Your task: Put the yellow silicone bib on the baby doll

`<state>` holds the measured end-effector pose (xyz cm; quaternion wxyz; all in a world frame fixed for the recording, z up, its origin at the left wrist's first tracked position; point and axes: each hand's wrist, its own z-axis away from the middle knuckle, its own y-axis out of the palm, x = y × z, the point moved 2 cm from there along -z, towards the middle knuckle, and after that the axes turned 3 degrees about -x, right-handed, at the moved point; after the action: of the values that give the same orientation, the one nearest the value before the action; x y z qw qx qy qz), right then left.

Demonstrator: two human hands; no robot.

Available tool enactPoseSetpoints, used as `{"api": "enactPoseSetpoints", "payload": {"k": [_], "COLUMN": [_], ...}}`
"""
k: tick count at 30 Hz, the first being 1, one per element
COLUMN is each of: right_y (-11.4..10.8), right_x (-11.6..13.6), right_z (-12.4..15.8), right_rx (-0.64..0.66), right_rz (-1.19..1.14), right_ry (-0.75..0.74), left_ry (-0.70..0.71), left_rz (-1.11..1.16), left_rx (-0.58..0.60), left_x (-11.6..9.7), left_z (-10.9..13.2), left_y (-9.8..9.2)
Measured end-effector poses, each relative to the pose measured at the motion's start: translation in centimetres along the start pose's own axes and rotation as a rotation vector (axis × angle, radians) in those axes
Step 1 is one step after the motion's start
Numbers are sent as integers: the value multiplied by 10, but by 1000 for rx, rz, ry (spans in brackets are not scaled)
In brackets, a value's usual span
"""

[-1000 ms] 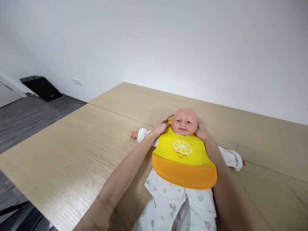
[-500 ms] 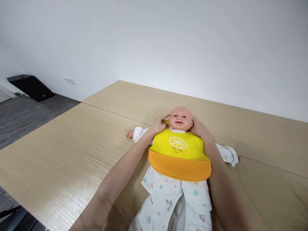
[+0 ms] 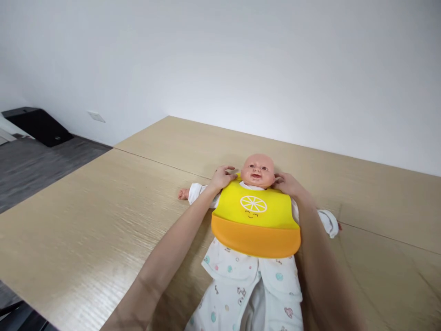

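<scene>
A bald baby doll (image 3: 258,169) lies on its back, face up, in white patterned clothes (image 3: 237,276) with both arms spread. Over its chest lies a yellow silicone bib (image 3: 230,202) with a white citrus slice, a smiling face and an orange catch pocket (image 3: 257,236). My left hand (image 3: 222,178) is at the bib's neck edge on the left side of the head, its curled fingers closed on the yellow strap. Beside the doll's neck on the right, my right hand (image 3: 287,184) has its fingers bent in at the bib's neck edge; their tips are partly hidden.
The light wooden table (image 3: 86,220) has a seam running across it behind the doll's arms. A white wall (image 3: 275,69) rises behind. On the grey floor to the left, a black panel-like object (image 3: 39,126) leans near a wall socket (image 3: 96,116).
My left hand has drawn slightly away from the doll's head, its fingers more curled. My right fingers show more beside the neck. The bib has shifted very little.
</scene>
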<state>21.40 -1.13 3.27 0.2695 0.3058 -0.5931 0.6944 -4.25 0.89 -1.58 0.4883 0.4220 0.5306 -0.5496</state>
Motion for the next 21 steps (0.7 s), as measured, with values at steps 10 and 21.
{"api": "enactPoseSetpoints", "payload": {"k": [10,21], "right_y": [-24,-3], "right_x": [8,1], "right_z": [97,144], "right_rx": [-132,189], "right_rz": [20,28], "right_ry": [125,93], "left_ry": [32,39], "left_rz": [-103,-140], "left_rx": [-54,-86], "left_x": [5,-7], "left_z": [-7,-6], "left_y": [1,3]}}
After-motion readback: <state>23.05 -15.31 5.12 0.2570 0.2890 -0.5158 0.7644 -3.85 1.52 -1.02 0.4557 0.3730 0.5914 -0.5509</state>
